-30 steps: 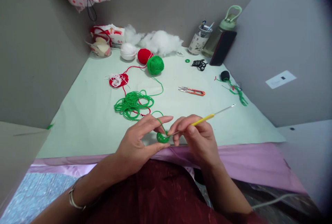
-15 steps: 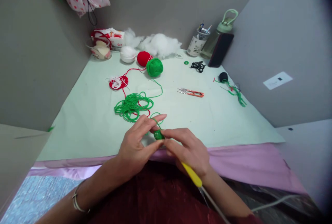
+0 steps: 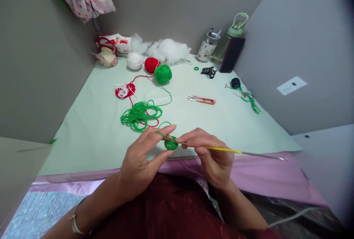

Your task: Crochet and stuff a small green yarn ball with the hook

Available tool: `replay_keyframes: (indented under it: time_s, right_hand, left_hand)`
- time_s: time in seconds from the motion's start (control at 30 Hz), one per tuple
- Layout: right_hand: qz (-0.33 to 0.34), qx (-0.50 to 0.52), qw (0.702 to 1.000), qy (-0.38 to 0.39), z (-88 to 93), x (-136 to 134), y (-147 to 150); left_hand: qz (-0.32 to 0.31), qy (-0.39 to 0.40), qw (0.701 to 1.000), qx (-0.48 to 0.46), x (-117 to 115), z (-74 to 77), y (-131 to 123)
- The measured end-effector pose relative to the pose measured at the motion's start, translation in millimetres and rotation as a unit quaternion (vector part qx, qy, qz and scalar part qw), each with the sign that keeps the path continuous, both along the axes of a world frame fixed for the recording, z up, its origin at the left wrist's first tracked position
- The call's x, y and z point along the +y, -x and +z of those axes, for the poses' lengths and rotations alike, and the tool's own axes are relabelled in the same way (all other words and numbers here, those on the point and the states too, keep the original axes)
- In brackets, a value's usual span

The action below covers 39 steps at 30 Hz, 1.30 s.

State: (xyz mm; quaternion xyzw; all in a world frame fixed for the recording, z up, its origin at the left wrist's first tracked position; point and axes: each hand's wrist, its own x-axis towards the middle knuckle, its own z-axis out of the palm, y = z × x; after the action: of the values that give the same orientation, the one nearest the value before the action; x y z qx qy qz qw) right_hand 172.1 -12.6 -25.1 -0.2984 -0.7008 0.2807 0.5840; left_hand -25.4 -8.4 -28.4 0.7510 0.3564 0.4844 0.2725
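Note:
Between the thumb and fingers of my left hand is a small round green crochet piece. Green yarn runs from it over my left forefinger. My right hand grips a crochet hook by its yellow middle; one metal end reaches the crochet piece, and the other, also hooked, points out to the right. Just beyond my left hand lies a loose tangle of green yarn, joined by a strand to a green yarn ball.
Orange thread snips lie mid-table. Farther back are a red yarn ball, white stuffing, a black claw clip, a pen cup, a bottle and a phone. A red-and-white crochet piece sits at left.
My right hand has turned the crochet hook from slanting down toward me to nearly level, pointing right. The green piece is tilted and more exposed. The view has shifted slightly.

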Motion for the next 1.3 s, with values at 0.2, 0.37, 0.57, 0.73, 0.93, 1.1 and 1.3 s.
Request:
replay_keyframes:
  time_s: [0.2, 0.37, 0.57, 0.73, 0.93, 1.1, 1.3]
  right_hand:
    - [-0.082, -0.216, 0.962, -0.147, -4.1, -8.3, 0.1]
    - [-0.135, -0.252, 0.938, -0.196, -9.1, -15.3, 4.7]
    - [-0.101, -0.133, 0.976, -0.142, -4.9, -8.8, 7.9]
    - [-0.132, -0.188, 0.957, -0.174, -7.9, -11.8, 8.8]
    - [-0.153, -0.275, 0.923, -0.222, -11.4, -23.1, 5.1]
    - [-0.138, -0.252, 0.931, -0.226, -12.5, -20.9, 5.8]
    - [-0.162, -0.169, 0.952, -0.198, -21.9, -16.3, 12.2]
  left_hand:
    - [0.035, 0.01, 0.999, -0.008, -2.1, -4.5, -3.7]
    - [0.049, 0.059, 0.996, -0.041, -8.4, -11.6, -4.9]
    - [0.046, 0.068, 0.995, -0.058, -5.8, -11.5, -3.0]
    - [0.04, 0.117, 0.988, -0.097, -5.0, -8.1, -3.4]
    - [-0.037, 0.374, 0.893, -0.246, -3.9, -0.2, -0.5]
    - [-0.07, 0.449, 0.825, -0.336, 5.1, 2.8, -4.5]
    - [-0.08, 0.412, 0.859, -0.293, 6.9, -0.6, -6.9]
